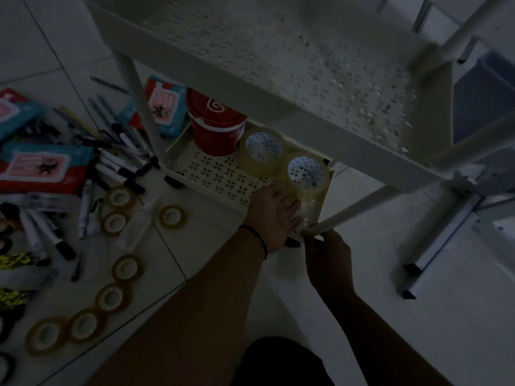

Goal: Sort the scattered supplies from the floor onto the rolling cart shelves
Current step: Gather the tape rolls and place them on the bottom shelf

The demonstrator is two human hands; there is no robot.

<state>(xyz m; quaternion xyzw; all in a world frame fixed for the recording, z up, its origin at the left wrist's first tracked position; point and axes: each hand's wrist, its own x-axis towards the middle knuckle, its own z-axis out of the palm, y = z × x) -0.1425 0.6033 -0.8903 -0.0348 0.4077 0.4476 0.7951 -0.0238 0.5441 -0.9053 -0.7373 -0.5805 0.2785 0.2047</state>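
Observation:
The white rolling cart's lower shelf (217, 174) holds a red tub (216, 126) and two large clear tape rolls (263, 150) lying flat. My left hand (274, 215) reaches into the shelf's near right corner, its fingers round a third clear tape roll (305, 217) that is mostly hidden under them. My right hand (326, 252) pinches the cart's corner post (348, 215) just above the floor. Small brown tape rolls (172, 215) lie scattered on the tiles to the left. The perforated upper shelf (278, 65) holds nothing visible.
A pile of markers and pens (119, 162) and several wipes packs (41, 167) cover the floor at left; one wipes pack (167, 107) lies behind the cart. Scissors with patterned handles (11, 260) sit at the left edge. Metal furniture legs (434, 246) stand at right.

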